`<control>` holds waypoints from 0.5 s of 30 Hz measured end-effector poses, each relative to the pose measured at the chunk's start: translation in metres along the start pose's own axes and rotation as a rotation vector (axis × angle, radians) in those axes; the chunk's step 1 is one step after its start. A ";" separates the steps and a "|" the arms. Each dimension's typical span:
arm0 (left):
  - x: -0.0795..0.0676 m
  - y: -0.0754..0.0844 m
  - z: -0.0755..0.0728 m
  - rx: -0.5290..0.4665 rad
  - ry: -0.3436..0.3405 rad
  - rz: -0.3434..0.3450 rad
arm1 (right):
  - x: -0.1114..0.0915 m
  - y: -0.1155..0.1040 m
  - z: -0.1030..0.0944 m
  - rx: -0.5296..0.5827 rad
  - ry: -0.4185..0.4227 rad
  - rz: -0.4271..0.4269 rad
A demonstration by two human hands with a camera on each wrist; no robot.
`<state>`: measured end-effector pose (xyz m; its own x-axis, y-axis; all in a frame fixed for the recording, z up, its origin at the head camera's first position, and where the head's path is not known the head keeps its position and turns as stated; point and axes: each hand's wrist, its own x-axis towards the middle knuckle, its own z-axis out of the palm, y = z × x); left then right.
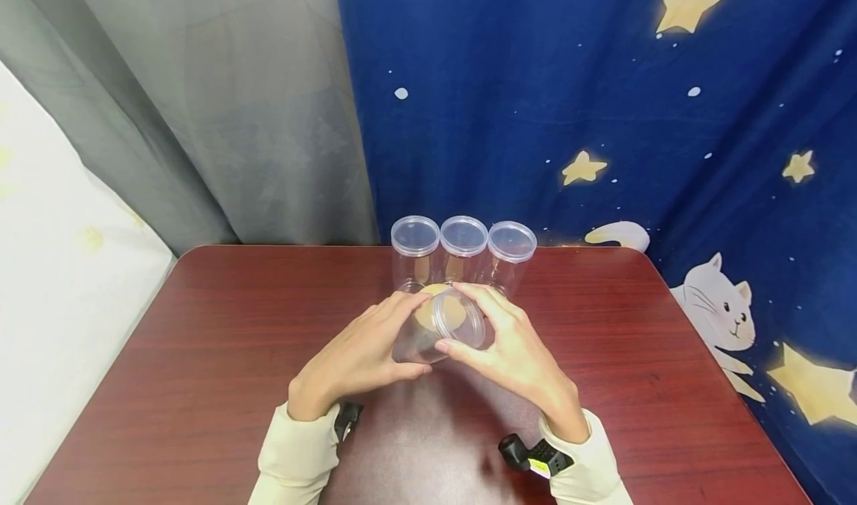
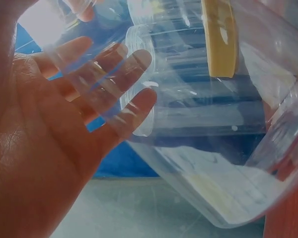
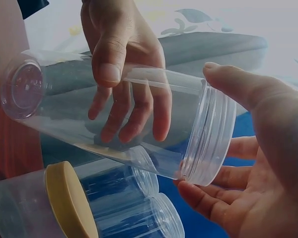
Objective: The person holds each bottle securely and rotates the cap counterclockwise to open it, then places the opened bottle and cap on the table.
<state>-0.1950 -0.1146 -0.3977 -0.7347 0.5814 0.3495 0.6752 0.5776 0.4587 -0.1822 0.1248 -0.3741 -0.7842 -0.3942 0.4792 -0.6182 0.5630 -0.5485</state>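
Observation:
A clear plastic jar (image 1: pixel 416 347) is tilted between both hands, its ribbed lid (image 3: pixel 214 136) toward the right hand and its round base (image 3: pixel 24 89) toward the table. My left hand (image 1: pixel 358 350) holds the jar's body, thumb on the near side and fingers behind, seen through the plastic in the left wrist view. At the lid, the thumb and fingers of my right hand (image 1: pixel 514 350) grip opposite sides of the rim. Just beyond stands a clear jar with a yellow lid (image 3: pixel 67 201), partly hidden by the held jar in the head view.
Three clear jars with clear lids, a left one (image 1: pixel 415 237), a middle one (image 1: pixel 464 236) and a right one (image 1: pixel 512 242), stand in a row at the back edge of the reddish-brown table (image 1: pixel 221 326). Grey and blue curtains (image 1: pixel 502 103) hang right behind it.

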 end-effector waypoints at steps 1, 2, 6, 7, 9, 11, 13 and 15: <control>0.000 0.000 0.000 -0.001 -0.002 -0.001 | 0.000 0.000 0.000 0.006 -0.002 -0.002; 0.000 0.000 0.000 -0.004 -0.005 -0.004 | 0.000 0.000 0.000 0.010 -0.005 -0.004; 0.000 0.000 0.000 -0.010 -0.012 -0.013 | -0.001 0.002 -0.001 0.029 -0.016 -0.010; -0.001 0.000 0.000 -0.012 -0.014 -0.015 | -0.001 0.002 -0.001 0.033 -0.019 -0.012; -0.001 0.000 0.000 -0.016 -0.017 -0.017 | -0.001 0.002 -0.002 0.041 -0.022 -0.016; -0.001 -0.001 -0.001 -0.021 -0.020 -0.019 | -0.001 0.003 -0.002 0.051 -0.026 -0.022; -0.001 -0.001 -0.001 -0.023 -0.021 -0.021 | -0.001 0.003 -0.003 0.059 -0.031 -0.030; -0.001 -0.001 -0.001 -0.023 -0.022 -0.023 | -0.001 0.003 -0.004 0.066 -0.041 -0.038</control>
<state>-0.1949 -0.1165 -0.3983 -0.7483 0.5806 0.3208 0.6563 0.5778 0.4851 -0.1835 0.1296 -0.3736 -0.7609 -0.4443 0.4729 -0.6486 0.4984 -0.5753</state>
